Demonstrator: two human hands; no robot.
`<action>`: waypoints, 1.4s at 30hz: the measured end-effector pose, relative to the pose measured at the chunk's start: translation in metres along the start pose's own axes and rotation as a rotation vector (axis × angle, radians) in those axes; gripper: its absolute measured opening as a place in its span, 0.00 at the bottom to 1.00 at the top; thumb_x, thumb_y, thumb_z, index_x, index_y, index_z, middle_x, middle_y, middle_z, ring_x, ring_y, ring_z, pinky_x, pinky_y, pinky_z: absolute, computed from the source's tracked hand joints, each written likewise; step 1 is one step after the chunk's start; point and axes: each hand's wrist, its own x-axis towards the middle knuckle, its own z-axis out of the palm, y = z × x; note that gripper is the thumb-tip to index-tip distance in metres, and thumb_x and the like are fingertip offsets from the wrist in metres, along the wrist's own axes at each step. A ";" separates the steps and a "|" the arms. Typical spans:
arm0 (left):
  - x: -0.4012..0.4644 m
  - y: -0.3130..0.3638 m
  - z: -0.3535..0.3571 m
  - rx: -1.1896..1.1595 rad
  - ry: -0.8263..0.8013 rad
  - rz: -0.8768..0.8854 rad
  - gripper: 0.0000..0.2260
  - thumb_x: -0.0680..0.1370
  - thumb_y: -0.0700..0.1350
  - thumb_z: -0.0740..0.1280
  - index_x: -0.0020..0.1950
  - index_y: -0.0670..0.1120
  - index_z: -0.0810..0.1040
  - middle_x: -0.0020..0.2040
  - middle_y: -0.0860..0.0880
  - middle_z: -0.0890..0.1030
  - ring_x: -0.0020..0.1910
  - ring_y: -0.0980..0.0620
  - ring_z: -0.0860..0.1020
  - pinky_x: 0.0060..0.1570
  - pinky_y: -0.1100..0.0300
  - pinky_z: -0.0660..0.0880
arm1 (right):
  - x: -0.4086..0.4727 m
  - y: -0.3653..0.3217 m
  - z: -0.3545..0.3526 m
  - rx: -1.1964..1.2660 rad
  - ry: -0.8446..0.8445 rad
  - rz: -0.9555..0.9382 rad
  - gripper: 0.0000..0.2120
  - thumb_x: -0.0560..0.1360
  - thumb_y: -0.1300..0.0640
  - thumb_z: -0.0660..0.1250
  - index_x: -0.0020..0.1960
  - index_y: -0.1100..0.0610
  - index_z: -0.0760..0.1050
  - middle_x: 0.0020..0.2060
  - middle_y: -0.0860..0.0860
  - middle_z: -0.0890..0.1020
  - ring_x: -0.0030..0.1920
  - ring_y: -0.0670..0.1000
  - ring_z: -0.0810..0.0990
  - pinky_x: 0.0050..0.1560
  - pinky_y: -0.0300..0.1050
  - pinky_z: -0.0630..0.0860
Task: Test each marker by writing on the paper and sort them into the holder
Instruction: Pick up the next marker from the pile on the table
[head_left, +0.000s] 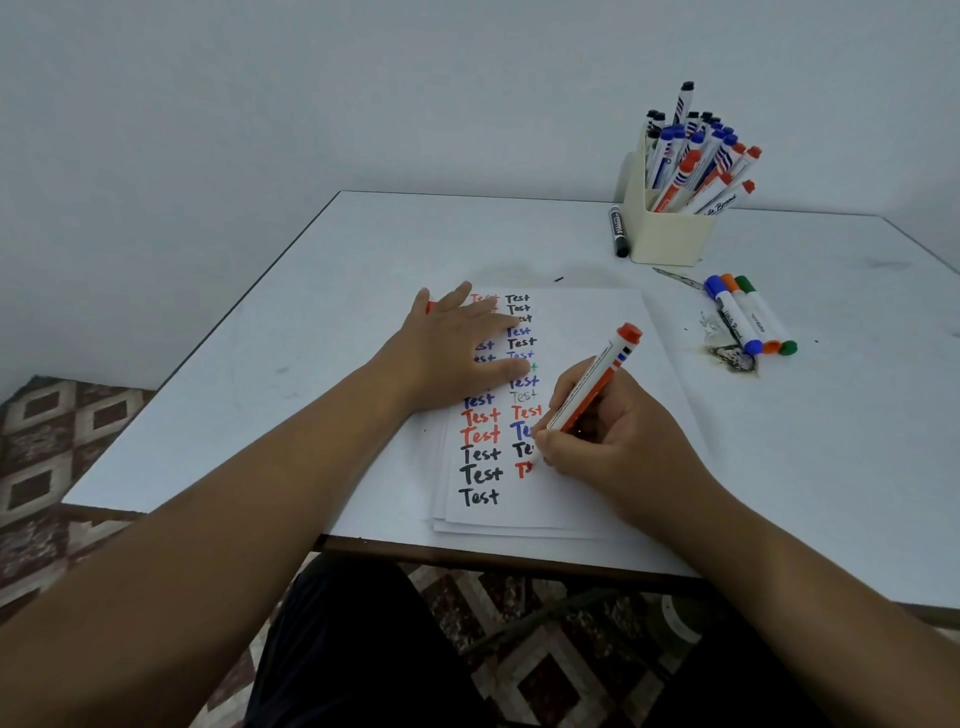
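Two hands work on the paper (582, 364) in our head view. Our left hand (457, 353) lies flat, fingers straight, pressing the sheet. Our right hand (613, 441) grasps a red marker (597, 379), tip at a half-written red word. The holder (670, 228) stands far right, full of markers; three more markers (748, 314) lie beside it.

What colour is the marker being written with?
Red-orange and white marker, in the right hand; head view.
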 end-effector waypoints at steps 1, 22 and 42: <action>0.000 0.000 0.000 0.001 -0.002 -0.002 0.36 0.73 0.77 0.49 0.78 0.63 0.59 0.81 0.55 0.57 0.81 0.54 0.46 0.77 0.39 0.41 | 0.000 0.000 0.000 0.000 -0.009 -0.003 0.12 0.73 0.62 0.75 0.48 0.49 0.75 0.39 0.52 0.82 0.41 0.57 0.82 0.47 0.57 0.81; 0.001 -0.001 0.001 -0.018 0.003 -0.012 0.35 0.74 0.76 0.51 0.78 0.62 0.60 0.81 0.56 0.58 0.80 0.54 0.51 0.77 0.40 0.41 | 0.000 0.000 -0.001 0.002 0.026 0.000 0.13 0.73 0.63 0.75 0.46 0.49 0.74 0.37 0.47 0.81 0.39 0.50 0.81 0.43 0.47 0.81; 0.002 -0.004 0.000 -0.142 0.209 -0.123 0.27 0.80 0.67 0.57 0.75 0.56 0.68 0.80 0.54 0.61 0.80 0.52 0.51 0.78 0.47 0.47 | 0.005 0.001 -0.007 0.219 0.120 0.127 0.12 0.70 0.63 0.74 0.48 0.52 0.74 0.40 0.64 0.81 0.37 0.60 0.80 0.42 0.56 0.80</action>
